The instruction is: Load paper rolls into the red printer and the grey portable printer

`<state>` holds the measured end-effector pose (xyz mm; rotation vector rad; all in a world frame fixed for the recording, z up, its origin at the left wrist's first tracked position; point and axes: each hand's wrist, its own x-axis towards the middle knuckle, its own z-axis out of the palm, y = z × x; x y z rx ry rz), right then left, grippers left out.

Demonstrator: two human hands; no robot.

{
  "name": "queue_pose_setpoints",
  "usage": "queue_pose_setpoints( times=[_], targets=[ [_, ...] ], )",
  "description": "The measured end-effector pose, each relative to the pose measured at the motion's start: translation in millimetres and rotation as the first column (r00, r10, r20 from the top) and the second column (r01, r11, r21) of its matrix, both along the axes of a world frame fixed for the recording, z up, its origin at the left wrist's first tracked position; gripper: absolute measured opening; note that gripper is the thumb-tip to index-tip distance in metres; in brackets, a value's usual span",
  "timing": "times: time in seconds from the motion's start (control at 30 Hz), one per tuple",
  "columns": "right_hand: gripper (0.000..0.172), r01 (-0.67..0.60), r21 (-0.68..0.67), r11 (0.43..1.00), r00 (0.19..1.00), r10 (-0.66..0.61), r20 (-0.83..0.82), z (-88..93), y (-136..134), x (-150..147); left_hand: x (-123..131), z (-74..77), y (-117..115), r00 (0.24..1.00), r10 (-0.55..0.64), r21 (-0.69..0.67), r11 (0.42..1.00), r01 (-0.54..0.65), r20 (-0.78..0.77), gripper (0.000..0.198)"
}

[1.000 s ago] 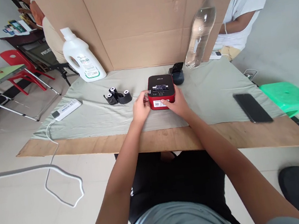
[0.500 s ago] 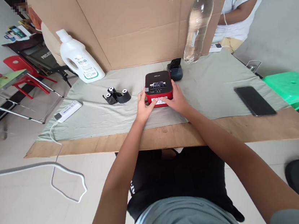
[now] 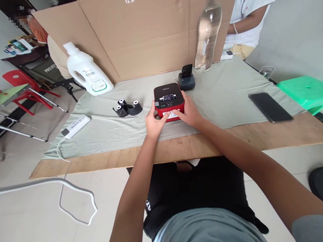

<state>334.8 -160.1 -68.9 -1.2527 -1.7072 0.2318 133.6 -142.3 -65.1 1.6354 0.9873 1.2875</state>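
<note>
Head view: the red-and-black box (image 3: 168,92) sits on the pale cloth (image 3: 221,102), near the small black device (image 3: 186,82) behind its far right corner.
Left hand (image 3: 153,124): fingers against the box's left side, thumb spread away onto the white label (image 3: 171,114) in front.
Right hand (image 3: 191,111): fingers along the right side, thumb on the label too — fingertip pressure cannot be told.
Thumb change: a second ago only the right thumb crossed the front; now both do — the hold seems more evenly shared.
</note>
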Motion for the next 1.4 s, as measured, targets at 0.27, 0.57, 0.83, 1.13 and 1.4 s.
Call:
queue_pose_setpoints(
  times=[0.27, 0.57, 0.83, 1.13, 1.4],
  targets=[
    [0.107, 0.037, 0.007, 0.999, 0.999, -0.037, -0.021, -0.3, -0.1, -3.4, 3.2, 8.5, -5.0, 0.966, 0.24, 0.348, 0.918, -0.191, -0.101, 0.037],
    [0.111, 0.021, -0.035, 0.999, 0.999, -0.023, -0.047, -0.1, 2.4, -1.5, 3.4, 9.5, -5.0, 0.904, 0.374, 0.507, 0.831, -0.227, -0.208, 0.022],
    [0.11, -0.002, -0.033, 0.999, 0.999, 0.0, -0.035, 0.7, 4.3, -0.1, 3.0, 12.7, -5.8, 0.92, 0.327, 0.468, 0.862, -0.197, -0.216, 0.024],
    [0.113, 0.005, -0.067, 0.998, 1.0, -0.007, -0.026, -1.4, 6.5, 1.2, 3.2, 6.9, 3.6, 0.895, 0.38, 0.532, 0.821, -0.208, -0.236, 0.018],
    [0.112, 0.03, -0.064, 0.998, 0.999, -0.028, 0.019, 0.3, 4.6, 0.8, 0.4, 4.7, 2.2, 0.856, 0.441, 0.631, 0.752, -0.19, -0.269, 0.02]
  ],
)
